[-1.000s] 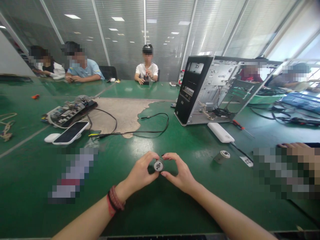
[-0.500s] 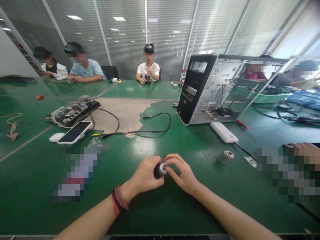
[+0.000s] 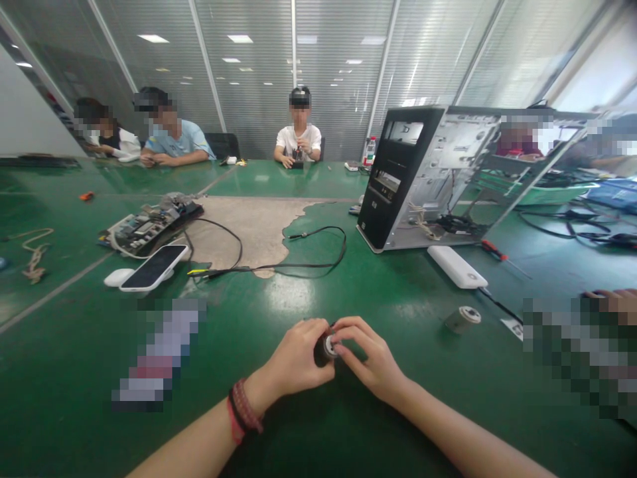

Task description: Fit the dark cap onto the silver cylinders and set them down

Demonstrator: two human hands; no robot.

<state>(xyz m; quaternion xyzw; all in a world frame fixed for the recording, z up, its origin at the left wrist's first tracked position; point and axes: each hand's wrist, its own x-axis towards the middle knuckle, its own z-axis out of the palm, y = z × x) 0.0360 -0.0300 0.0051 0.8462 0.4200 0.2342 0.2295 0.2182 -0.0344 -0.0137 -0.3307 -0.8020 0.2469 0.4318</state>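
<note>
Centrally, toward the near edge of a green tabletop (image 3: 249, 312), two bare hands meet over a small metal cylinder (image 3: 329, 346). The left hand (image 3: 301, 358), with braided bands at its wrist, curls around the cylinder's side and holds it, the pale round end turned toward the right hand (image 3: 373, 358). The right hand's thumb and fingers are bent close together, tips at that end; whether they pinch anything there cannot be told.

A second metal cylinder (image 3: 462, 320) stands to the right of the hands, nearer the right edge. Beyond it lie a white power bank (image 3: 456, 267) with a dark cable and a red-and-black screwdriver (image 3: 492, 250), just in front of an open black computer case (image 3: 403, 179). Toward the left edge are a phone (image 3: 154, 267) and a circuit board (image 3: 152, 226); a thin black cable (image 3: 308, 266) loops across the middle. Along the far edge sit three people, one in a white shirt (image 3: 286, 139).
</note>
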